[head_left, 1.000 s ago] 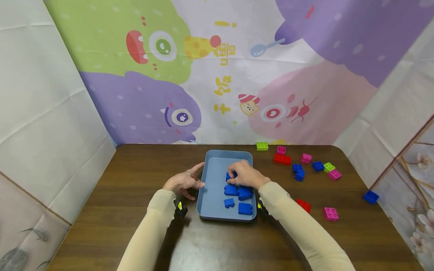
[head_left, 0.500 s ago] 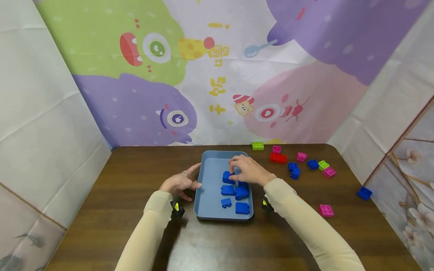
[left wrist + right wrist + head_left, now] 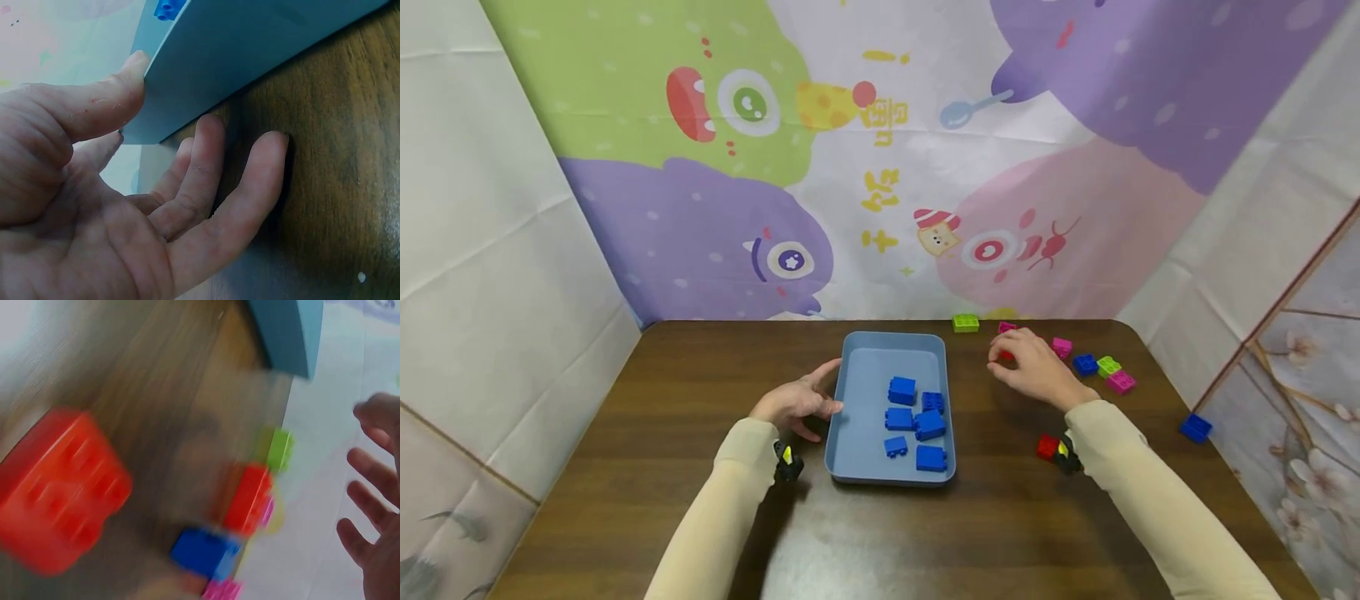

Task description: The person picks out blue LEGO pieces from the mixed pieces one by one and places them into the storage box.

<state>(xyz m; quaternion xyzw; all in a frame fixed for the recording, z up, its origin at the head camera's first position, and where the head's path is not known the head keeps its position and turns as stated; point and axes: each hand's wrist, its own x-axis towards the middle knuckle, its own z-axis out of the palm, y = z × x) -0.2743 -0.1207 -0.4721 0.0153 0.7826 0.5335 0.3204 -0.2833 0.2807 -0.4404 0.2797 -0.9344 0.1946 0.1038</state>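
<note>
A shallow blue-grey tray (image 3: 863, 367) stands on the wooden table, with several blue toy bricks (image 3: 929, 425) in its right half. My left hand (image 3: 801, 404) is at the tray's left side. In the left wrist view, its thumb (image 3: 128, 87) touches the rim, while the other fingers spread low beside the wall, near the tabletop. Right of the tray, my right hand (image 3: 1033, 371) hovers with loosely bent fingers and nothing in them. It partly covers a red brick (image 3: 250, 500); a blue brick (image 3: 206, 553) also shows in the right wrist view.
At the back right lie a lime green brick (image 3: 966, 323), a pink brick (image 3: 1062, 347) and a blue brick (image 3: 1086, 365). Another blue brick (image 3: 1196, 428) sits near the table's right edge. By my right wrist is a red brick (image 3: 1048, 447). A printed cloth (image 3: 737, 233) hangs behind the table.
My right hand has let go of a blue brick in the tray and moved right, out over the loose bricks. The left hand stays at the tray's side.
</note>
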